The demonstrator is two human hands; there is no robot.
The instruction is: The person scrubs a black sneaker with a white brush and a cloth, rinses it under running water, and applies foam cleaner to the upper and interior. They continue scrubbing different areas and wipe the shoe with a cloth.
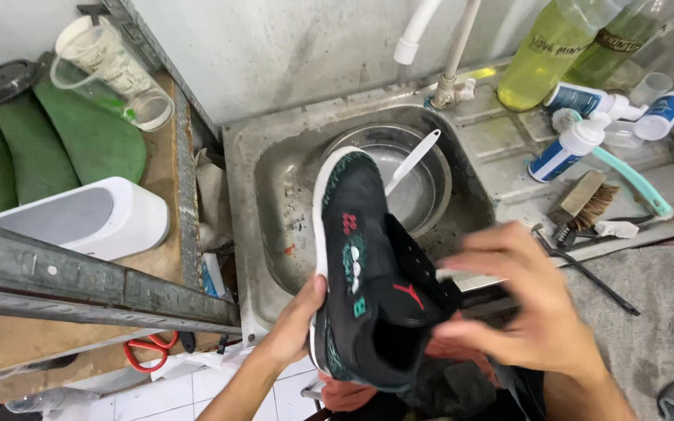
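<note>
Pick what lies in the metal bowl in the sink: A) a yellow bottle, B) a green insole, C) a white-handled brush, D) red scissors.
C: a white-handled brush leans inside the metal bowl in the sink, just beyond the black shoe held by the left hand.

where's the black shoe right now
In the head view, the black shoe is centre frame, held between the left hand and right hand over the steel sink.

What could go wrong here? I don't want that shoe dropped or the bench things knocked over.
The left hand alone grips the black shoe by its sole edge; the blurred right hand only nears it, so it might slip into the sink onto the metal bowl. A swing right could perhaps topple the spray bottles.
</note>
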